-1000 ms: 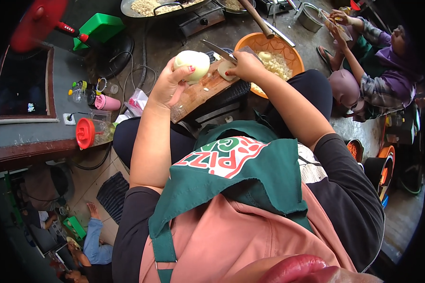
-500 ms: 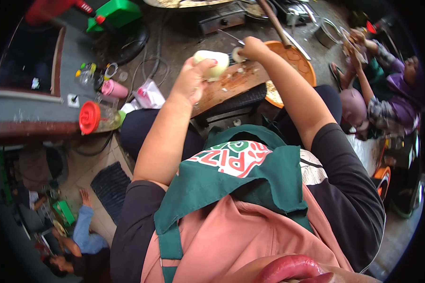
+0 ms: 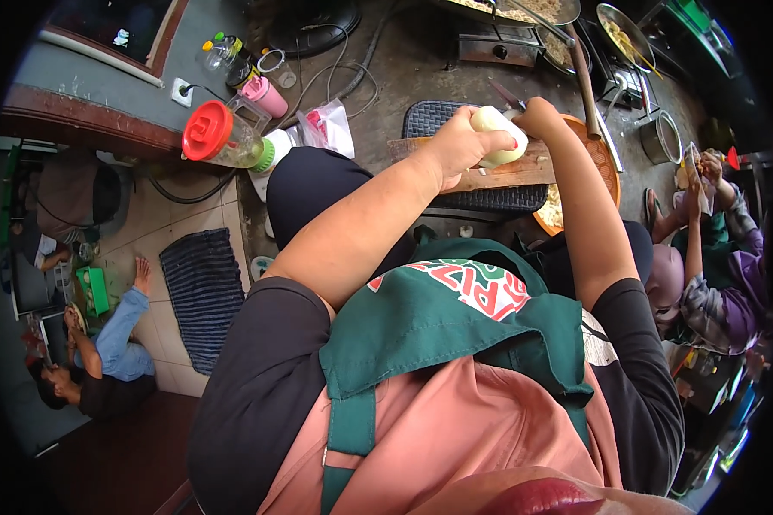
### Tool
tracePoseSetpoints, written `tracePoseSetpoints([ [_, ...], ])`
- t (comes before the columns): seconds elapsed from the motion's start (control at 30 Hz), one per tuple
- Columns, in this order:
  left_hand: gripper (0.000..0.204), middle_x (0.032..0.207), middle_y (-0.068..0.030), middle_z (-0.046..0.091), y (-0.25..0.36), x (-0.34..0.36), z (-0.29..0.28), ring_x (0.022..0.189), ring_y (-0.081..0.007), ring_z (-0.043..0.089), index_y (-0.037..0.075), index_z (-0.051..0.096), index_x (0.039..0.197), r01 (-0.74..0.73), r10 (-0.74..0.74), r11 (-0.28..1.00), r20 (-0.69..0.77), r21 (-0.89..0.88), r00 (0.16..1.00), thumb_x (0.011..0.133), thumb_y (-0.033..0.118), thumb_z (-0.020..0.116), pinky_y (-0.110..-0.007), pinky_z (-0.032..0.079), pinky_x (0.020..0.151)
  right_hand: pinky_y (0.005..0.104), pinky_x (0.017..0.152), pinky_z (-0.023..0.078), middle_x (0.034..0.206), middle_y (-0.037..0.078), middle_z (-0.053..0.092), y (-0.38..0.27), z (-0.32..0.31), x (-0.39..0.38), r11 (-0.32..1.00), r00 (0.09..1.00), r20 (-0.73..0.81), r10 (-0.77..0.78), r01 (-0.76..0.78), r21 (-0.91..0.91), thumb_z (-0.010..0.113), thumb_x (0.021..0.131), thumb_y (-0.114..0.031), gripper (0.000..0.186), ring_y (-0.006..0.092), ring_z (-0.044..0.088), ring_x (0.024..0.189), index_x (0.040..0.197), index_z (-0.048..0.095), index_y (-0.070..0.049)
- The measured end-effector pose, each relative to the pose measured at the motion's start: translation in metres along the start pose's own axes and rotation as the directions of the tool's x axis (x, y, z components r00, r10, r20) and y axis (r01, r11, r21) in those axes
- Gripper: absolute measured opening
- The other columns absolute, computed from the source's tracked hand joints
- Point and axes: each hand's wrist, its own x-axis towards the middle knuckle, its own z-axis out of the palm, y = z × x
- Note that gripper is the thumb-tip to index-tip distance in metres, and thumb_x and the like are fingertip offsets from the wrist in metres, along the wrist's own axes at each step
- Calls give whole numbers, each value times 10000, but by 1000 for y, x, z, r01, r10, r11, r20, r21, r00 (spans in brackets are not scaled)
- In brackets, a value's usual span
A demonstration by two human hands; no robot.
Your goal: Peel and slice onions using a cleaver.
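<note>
Left fingers point(image 3: 460, 137) curl round a peeled onion point(image 3: 491, 124), above the board point(image 3: 511, 174); right fingers point(image 3: 538, 117), partly hidden, grip the knife point(image 3: 502, 91). The hands are now closer together, bringing onion near blade.

A dark striped mat point(image 3: 199, 300) lies on pale floor tiles point(image 3: 146, 227). Beyond this mat there is a grey wall point(image 3: 77, 75), which has a window point(image 3: 103, 21) with a brown frame point(image 3: 167, 39).
</note>
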Motion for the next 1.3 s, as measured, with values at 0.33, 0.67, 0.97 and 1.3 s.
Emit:
tracePoseSetpoints([
  [0.33, 716, 1114, -133, 565, -3, 9, -15, 1012, -219, 595, -21, 404, 1235, -129, 166, 940, -96, 316, 981, 667, 125, 815, -331, 516, 867, 336, 551, 492, 689, 112, 628, 10, -2, -12, 866, 1000, -1, 29, -25, 499, 777, 708, -253, 348, 200, 590, 526, 905, 686, 20],
  [0.67, 752, 1150, -184, 500, -11, 1, 0, 1107, -356, 505, 43, 480, 1211, -158, 380, 188, 77, 969, 922, 560, 242, 800, -429, 433, 959, 246, 469, 334, 591, -10, 479, 73, -21, -77, 434, 996, -74, 57, 42, 900, 776, 755, -282, 308, 81, 415, 487, 812, 607, -31],
  [0.97, 709, 1143, -107, 478, -26, 7, 37, 1119, -293, 459, 97, 521, 1213, -157, 351, -270, 249, 950, 903, 579, 216, 815, -426, 414, 907, 220, 475, 302, 576, -67, 423, 131, -26, -149, 350, 994, -89, 69, 60, 935, 732, 822, -229, 266, 37, 365, 462, 949, 583, -48],
  [1.3, 991, 1305, -170, 430, 6, 0, 36, 1247, -361, 382, 197, 373, 1424, -227, 348, -103, 249, 969, 904, 585, 411, 855, -483, 361, 1000, 205, 428, 244, 565, -93, 399, 154, -2, -148, 236, 990, -69, 124, 38, 971, 683, 854, -211, 172, 16, 324, 443, 930, 609, -76],
])
